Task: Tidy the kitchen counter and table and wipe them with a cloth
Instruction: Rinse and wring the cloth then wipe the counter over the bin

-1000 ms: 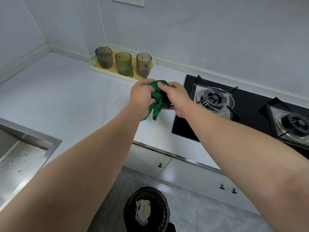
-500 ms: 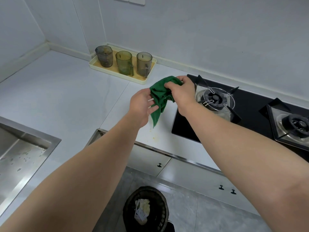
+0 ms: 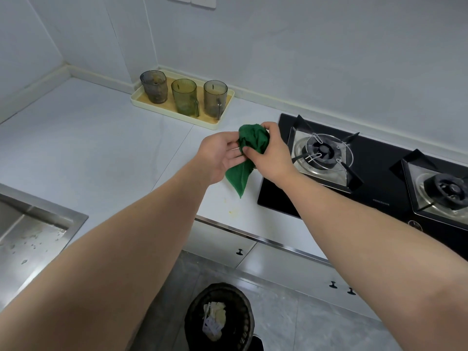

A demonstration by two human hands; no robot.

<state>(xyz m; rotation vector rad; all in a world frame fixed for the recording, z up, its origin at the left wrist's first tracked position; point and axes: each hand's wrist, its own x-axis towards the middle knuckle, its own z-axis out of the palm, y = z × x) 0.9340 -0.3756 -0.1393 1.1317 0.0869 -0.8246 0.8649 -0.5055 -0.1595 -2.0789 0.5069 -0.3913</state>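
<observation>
Above the white counter (image 3: pixel 101 153), at nine o'clock of the hob (image 3: pixel 379 178), the right hand (image 3: pixel 272 157) clutches the bunched green cloth (image 3: pixel 253 140); the left hand (image 3: pixel 217 155) pinches its side, one corner dangling toward six o'clock.

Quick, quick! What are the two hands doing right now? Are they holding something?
Left hand: pinches the edge of the crumpled green cloth.
Right hand: grips the same cloth, fingers curled round its bunched top.

Green cloth (image 3: pixel 238 177), perhaps half hidden
</observation>
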